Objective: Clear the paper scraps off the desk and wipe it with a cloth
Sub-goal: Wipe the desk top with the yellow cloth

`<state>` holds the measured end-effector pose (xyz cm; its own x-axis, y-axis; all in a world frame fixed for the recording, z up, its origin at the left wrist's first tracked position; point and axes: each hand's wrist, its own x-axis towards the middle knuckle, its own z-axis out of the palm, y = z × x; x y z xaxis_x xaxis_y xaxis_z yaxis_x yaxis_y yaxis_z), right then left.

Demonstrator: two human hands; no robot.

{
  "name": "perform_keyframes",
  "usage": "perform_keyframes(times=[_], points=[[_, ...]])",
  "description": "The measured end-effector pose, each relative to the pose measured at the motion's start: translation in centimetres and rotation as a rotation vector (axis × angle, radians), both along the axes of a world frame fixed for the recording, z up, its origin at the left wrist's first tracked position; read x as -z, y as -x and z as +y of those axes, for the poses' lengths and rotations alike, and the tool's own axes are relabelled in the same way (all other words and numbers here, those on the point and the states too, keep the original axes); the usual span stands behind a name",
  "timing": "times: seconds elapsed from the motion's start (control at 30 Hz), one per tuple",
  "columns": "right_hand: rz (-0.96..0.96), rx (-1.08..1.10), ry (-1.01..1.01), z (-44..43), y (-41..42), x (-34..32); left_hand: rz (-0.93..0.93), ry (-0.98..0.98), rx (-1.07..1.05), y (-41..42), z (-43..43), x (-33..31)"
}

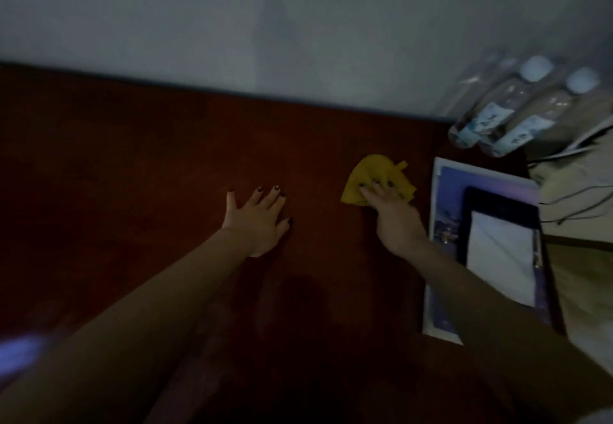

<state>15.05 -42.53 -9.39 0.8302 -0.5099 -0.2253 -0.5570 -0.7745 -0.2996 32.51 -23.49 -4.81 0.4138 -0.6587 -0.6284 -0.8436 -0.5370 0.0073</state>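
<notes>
a: what lies nearest us?
b: two bare forearms reach away from us over a dark reddish desk (132, 165). the light is dim and the picture is soft.
a: and the left hand?
b: the left hand (257, 221) lies flat on the wood with its fingers spread wide, holding nothing. to us it looks like a brace.
a: the right hand?
b: the right hand (394, 214) is to the right of the left one and slightly farther out. its fingers lie fairly straight over a crumpled yellow cloth (365, 174), pressing it to the desk rather than gripping it. most of the cloth shows beyond the fingertips.
a: where are the paper scraps?
b: we cannot pick any out around either hand in this light.
a: so which step are we in?
b: we judge it to be the wiping step, with the cloth down on the wood.
a: what does the next move call for?
b: likely steady downward pressure and a sweep left, toward the left hand, which may need to lift clear. just right of the right hand lies a flat stack (446, 224) of purple sheet, dark folder and white page, so a stroke that way has little room.
a: and farther off?
b: beyond the stack, clear bottles (491, 118) with pale caps sit by the grey wall (298, 25).
</notes>
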Motion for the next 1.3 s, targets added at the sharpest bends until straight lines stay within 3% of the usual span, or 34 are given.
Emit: perform_keyframes(times=[0.2,0.33,0.57,0.7,0.93,1.0,1.1,1.2,1.3], points=[[0.025,-0.097,-0.125,9.5,8.5,-0.9,-0.009,-0.002,-0.008,2.2,-1.2,-1.1],[0.016,-0.180,-0.033,11.5,11.7,-1.1,0.095,-0.047,-0.028,4.0,-0.6,-0.6],[-0.048,-0.103,-0.025,5.9,6.3,-1.4,0.022,-0.099,0.022,3.9,-0.9,0.1],[0.031,0.054,0.000,3.9,1.9,-1.9,-0.004,-0.098,0.079,3.7,-1.1,0.4],[0.146,0.269,0.011,9.1,0.1,-1.8,0.113,-0.043,0.152,2.0,-1.5,-0.6],[0.179,0.209,0.012,11.7,-0.1,-1.7,0.146,0.097,0.166,1.2,-0.9,-0.8],[0.183,0.060,0.003,15.9,0.1,-2.1,0.354,0.381,-0.025,-0.4,1.8,0.0],[0.236,-0.362,0.133,19.8,1.1,-1.7,0.494,0.604,-0.150,-2.0,5.9,1.0],[0.301,-0.681,0.133,22.5,0.7,-1.3,0.413,0.718,-0.208,-3.4,9.9,1.9]])
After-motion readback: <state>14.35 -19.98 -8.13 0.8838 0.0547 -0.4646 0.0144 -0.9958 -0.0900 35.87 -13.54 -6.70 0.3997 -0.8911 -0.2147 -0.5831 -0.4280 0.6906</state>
